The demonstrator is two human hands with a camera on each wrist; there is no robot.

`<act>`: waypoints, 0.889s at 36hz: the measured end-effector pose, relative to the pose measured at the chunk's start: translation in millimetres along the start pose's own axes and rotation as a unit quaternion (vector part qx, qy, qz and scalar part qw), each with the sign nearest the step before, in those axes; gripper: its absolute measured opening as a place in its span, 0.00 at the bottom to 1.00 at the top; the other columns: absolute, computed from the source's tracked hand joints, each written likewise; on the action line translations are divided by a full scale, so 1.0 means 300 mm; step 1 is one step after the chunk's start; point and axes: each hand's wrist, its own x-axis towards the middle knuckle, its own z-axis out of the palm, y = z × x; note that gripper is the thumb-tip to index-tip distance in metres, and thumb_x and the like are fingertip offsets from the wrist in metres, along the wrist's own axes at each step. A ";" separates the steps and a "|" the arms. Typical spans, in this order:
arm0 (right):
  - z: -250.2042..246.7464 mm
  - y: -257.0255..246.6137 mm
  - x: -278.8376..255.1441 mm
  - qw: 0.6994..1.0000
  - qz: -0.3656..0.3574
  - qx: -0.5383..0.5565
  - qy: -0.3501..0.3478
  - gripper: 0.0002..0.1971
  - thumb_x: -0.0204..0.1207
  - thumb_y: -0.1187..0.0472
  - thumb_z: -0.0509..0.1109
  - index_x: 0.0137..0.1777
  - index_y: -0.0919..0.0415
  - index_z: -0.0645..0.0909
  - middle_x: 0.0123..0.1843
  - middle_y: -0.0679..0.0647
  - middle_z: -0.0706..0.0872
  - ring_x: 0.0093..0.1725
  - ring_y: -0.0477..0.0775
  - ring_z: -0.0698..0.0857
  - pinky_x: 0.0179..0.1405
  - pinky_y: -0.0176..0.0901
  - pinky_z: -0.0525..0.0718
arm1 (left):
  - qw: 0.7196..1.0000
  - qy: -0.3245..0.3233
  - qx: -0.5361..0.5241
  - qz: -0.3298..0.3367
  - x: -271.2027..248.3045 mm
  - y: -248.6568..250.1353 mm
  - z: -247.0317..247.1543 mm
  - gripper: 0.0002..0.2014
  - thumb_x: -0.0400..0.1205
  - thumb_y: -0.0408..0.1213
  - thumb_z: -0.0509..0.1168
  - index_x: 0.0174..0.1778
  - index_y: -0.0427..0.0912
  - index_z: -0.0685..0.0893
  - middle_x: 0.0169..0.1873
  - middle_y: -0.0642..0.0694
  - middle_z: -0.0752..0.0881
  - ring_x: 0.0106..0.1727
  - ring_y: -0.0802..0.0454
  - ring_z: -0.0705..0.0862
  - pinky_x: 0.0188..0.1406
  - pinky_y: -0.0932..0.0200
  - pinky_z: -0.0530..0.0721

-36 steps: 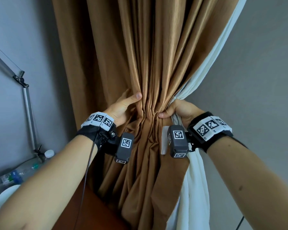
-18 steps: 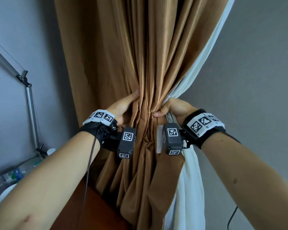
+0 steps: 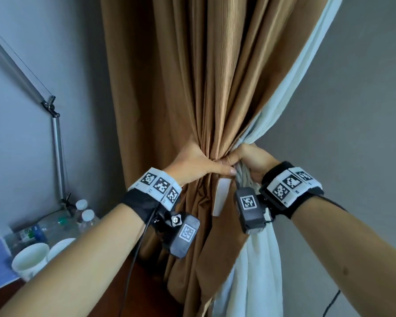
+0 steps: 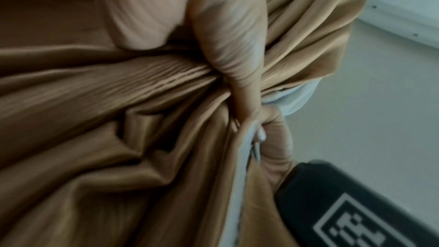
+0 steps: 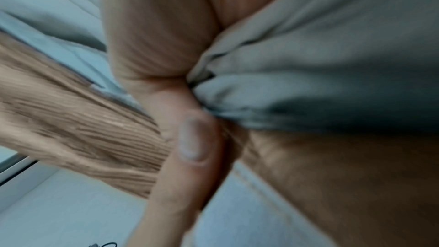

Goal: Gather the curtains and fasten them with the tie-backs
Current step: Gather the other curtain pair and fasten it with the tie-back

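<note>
Brown curtain point(image 3: 206, 92) gripped: L hand point(image 3: 192, 163), R hand point(image 3: 249, 159).

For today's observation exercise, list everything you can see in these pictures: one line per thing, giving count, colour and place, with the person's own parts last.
brown curtain: one, golden brown, centre, bunched at mid-height.
white curtain: one, white, at the brown curtain's right edge.
label: one, white, hanging just below the bunch.
lamp arm: one, silver, left, against the wall.
water bottles: two, clear with white caps, lower left.
cups: two, white, lower left.
wall: grey, on both sides.
tie-back: none visible.
wrist bands: two, black and white, one per wrist.
left hand: grips the bunch from the left.
right hand: grips the bunch from the right.
</note>
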 end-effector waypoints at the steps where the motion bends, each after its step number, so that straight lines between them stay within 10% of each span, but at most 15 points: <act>1: -0.007 0.006 -0.006 1.000 0.004 0.000 -0.025 0.21 0.58 0.82 0.68 0.53 0.75 0.85 0.48 0.66 0.90 0.47 0.64 0.89 0.42 0.51 0.91 | 1.000 0.010 0.002 0.013 -0.004 0.001 0.008 0.62 0.42 0.62 0.87 0.74 0.46 0.74 0.63 0.54 0.86 0.68 0.58 0.83 0.75 0.50 0.77; 6: -0.024 0.009 -0.032 0.997 0.001 0.004 -0.083 0.22 0.62 0.72 0.70 0.59 0.67 0.85 0.57 0.63 0.89 0.56 0.63 0.88 0.53 0.50 0.89 | 0.998 0.020 -0.049 0.027 -0.019 0.021 0.048 0.64 0.41 0.52 0.87 0.76 0.42 0.68 0.64 0.51 0.83 0.68 0.58 0.81 0.73 0.57 0.78; 14: -0.015 -0.028 -0.048 0.995 0.013 -0.069 -0.071 0.23 0.61 0.55 0.77 0.58 0.60 0.84 0.56 0.55 0.91 0.57 0.51 0.89 0.59 0.41 0.86 | 0.998 0.040 -0.031 -0.035 0.009 0.019 0.113 0.68 0.39 0.61 0.87 0.77 0.45 0.66 0.61 0.45 0.86 0.62 0.51 0.87 0.59 0.50 0.89; 21: -0.014 -0.023 -0.017 0.998 0.012 -0.025 -0.054 0.22 0.64 0.68 0.78 0.60 0.63 0.84 0.56 0.58 0.91 0.55 0.54 0.90 0.50 0.39 0.88 | 0.982 0.164 0.093 -0.012 0.033 0.019 0.096 0.32 0.64 0.46 0.80 0.64 0.43 0.80 0.54 0.48 0.88 0.56 0.48 0.88 0.55 0.52 0.89; 27: -0.005 -0.095 -0.019 0.998 -0.048 0.013 -0.031 0.14 0.74 0.72 0.72 0.60 0.70 0.82 0.41 0.55 0.93 0.41 0.48 0.92 0.39 0.36 0.88 | 0.975 0.197 0.093 -0.040 0.056 0.016 0.094 0.39 0.57 0.53 0.81 0.65 0.46 0.82 0.55 0.50 0.89 0.57 0.49 0.88 0.57 0.53 0.87; 32: 0.001 -0.087 0.010 0.998 -0.058 -0.008 0.003 0.15 0.70 0.73 0.75 0.57 0.69 0.84 0.48 0.61 0.92 0.44 0.54 0.92 0.38 0.39 0.88 | 0.981 0.177 0.053 -0.062 0.051 0.013 0.106 0.36 0.53 0.49 0.83 0.59 0.47 0.86 0.47 0.53 0.91 0.49 0.52 0.90 0.52 0.50 0.89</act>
